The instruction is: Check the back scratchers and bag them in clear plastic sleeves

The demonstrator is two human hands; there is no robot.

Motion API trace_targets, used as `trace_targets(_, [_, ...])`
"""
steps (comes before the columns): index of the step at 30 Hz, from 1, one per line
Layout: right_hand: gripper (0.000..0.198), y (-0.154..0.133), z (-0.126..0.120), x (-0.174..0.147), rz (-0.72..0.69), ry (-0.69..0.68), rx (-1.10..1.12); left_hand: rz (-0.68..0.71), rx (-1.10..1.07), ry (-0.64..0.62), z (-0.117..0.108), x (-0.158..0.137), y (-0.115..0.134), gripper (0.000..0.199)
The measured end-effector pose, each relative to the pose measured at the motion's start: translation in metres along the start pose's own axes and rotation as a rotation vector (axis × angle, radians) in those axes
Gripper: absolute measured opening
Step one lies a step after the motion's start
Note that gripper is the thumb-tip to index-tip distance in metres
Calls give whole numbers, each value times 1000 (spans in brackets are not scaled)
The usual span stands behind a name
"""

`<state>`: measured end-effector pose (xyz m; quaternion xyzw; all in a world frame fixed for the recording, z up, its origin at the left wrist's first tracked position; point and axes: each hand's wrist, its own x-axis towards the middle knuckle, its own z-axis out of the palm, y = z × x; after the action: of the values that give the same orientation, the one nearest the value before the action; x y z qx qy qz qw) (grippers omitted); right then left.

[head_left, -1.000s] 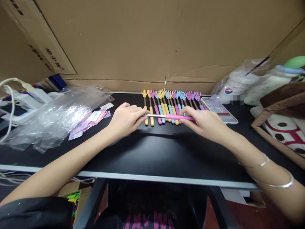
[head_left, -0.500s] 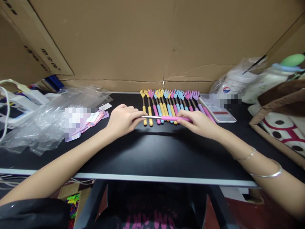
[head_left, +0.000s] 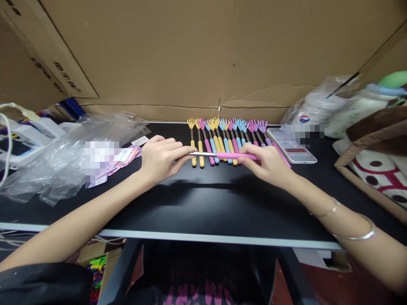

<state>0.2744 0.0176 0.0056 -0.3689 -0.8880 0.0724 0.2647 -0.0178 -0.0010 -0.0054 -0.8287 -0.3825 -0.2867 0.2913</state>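
Observation:
Between my two hands a back scratcher with a pink grip and a silver metal rod is held level above the black desk. The thumb and fingers of my left hand pinch its rod end; the scratcher's head is hidden there. My right hand is closed round the pink grip near its other end. Just behind lies a row of back scratchers in yellow, pink, blue and purple, their claw heads toward the cardboard. The grips of some are partly covered by my right hand.
Clear plastic bags and a stack of printed cards lie at left. On the right are a phone, a bagged white cup and a brown-trimmed bag. A cardboard wall stands behind.
Both hands keep their hold on the back scratcher, which has risen slightly, its shadow on the desk now lower and larger. The view has shifted a little.

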Motion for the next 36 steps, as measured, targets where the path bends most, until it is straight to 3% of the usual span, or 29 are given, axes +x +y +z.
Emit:
trace_targets(8, [34, -9, -10, 3, 50, -88, 66, -15, -17, 30, 5, -6, 3, 24])
trace_targets(14, [41, -8, -7, 4, 114, -228, 198, 17, 7, 52, 3, -6, 6, 24])
trace_targets(25, [50, -7, 1, 2, 240, -421, 480, 30, 39, -6, -1, -4, 7, 26])
trace_targets(32, [50, -6, 0, 4, 215, -349, 412, 43, 24, 43, 2, -3, 10, 24])
trace_targets(36, [49, -7, -1, 5, 178, -298, 263, -14, -38, -33, 5, -1, 13, 27])
